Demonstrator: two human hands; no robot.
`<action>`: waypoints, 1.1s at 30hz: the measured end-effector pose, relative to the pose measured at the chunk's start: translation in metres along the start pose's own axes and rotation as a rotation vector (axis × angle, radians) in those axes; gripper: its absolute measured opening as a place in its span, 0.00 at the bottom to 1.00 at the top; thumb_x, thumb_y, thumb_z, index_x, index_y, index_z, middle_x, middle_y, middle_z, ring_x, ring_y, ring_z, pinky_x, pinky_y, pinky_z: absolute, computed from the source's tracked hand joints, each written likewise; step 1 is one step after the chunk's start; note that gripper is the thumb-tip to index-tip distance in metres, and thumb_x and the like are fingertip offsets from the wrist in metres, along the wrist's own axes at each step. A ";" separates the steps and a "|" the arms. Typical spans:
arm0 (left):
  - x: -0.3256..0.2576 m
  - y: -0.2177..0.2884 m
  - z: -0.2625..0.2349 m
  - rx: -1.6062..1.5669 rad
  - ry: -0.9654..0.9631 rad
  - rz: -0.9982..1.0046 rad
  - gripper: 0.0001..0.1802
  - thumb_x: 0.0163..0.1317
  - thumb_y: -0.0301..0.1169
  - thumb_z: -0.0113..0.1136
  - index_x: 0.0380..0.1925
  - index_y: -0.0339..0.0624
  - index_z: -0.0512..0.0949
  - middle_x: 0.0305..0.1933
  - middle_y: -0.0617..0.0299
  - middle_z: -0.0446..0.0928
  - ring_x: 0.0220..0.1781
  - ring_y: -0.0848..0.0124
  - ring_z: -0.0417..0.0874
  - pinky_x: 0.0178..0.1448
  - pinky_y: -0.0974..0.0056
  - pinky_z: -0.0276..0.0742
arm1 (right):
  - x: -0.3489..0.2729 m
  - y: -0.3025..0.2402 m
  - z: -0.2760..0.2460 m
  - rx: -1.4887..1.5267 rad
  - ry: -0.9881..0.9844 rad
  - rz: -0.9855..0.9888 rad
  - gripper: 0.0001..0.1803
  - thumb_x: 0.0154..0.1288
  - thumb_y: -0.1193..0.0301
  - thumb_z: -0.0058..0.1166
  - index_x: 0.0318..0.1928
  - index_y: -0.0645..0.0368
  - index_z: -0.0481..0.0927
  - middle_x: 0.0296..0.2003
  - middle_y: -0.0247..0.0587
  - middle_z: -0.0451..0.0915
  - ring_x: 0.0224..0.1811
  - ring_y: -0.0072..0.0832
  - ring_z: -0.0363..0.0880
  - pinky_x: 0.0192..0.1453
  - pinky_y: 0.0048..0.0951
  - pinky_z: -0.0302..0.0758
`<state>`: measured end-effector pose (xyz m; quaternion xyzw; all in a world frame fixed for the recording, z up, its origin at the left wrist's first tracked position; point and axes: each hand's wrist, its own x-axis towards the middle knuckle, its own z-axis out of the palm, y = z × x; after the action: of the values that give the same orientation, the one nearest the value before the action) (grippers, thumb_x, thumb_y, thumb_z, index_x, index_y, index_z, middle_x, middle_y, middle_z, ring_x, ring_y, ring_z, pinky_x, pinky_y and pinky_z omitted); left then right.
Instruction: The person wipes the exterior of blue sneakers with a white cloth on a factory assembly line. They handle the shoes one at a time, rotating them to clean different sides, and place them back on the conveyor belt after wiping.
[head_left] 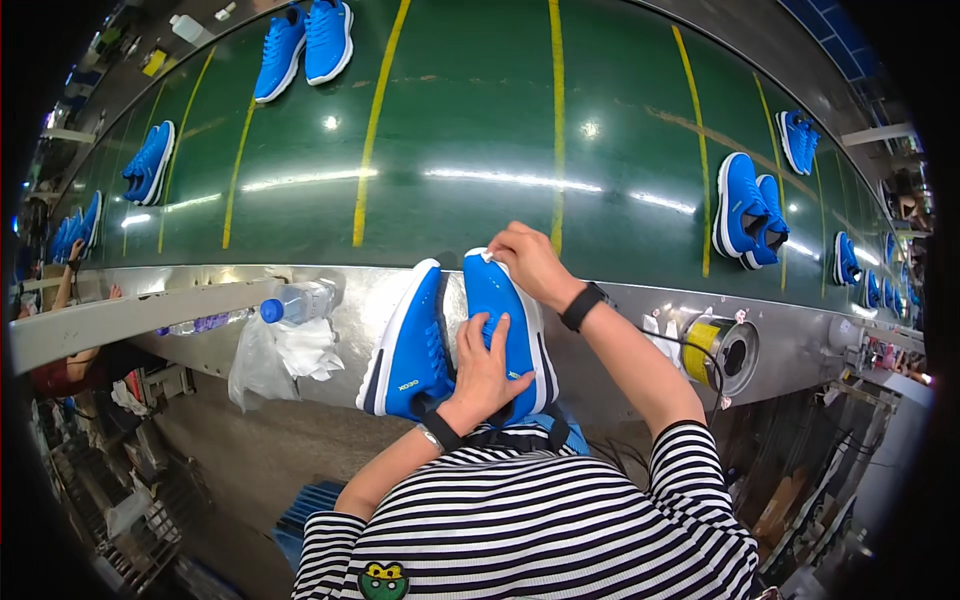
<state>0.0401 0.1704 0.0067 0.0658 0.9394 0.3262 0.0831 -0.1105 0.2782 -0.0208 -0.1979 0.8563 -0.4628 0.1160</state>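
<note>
Two blue sneakers with white soles lie side by side on the metal ledge in front of me, toes pointing away. My left hand (484,368) grips the right-hand sneaker (495,297) over its upper, fingers spread across the laces. At that sneaker's toe, my right hand (532,263) pinches a small white scrap (487,256) against the front edge; whether it is paper or cloth I cannot make out. The left-hand sneaker (410,345) rests untouched beside it, tilted a little to the right.
Beyond the ledge (600,340) runs a green conveyor belt (470,130) with yellow lines. It carries more blue sneakers (740,205). Left on the ledge are a water bottle (297,301) and crumpled white paper (308,348); right, a yellow-labelled can (708,350) with a black cable.
</note>
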 end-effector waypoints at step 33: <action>-0.004 -0.010 0.000 -0.005 0.018 0.059 0.49 0.33 0.36 0.73 0.57 0.34 0.57 0.55 0.38 0.51 0.57 0.43 0.54 0.60 0.46 0.54 | -0.123 -0.004 0.021 0.001 0.386 0.168 0.01 0.50 0.79 0.54 0.26 0.61 0.76 0.24 0.42 0.71 0.29 0.37 0.70 0.32 0.33 0.67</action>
<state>0.0438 0.1617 0.0007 0.0905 0.9368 0.3316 0.0651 0.0085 0.3147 -0.0268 -0.0335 0.8758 -0.4814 -0.0121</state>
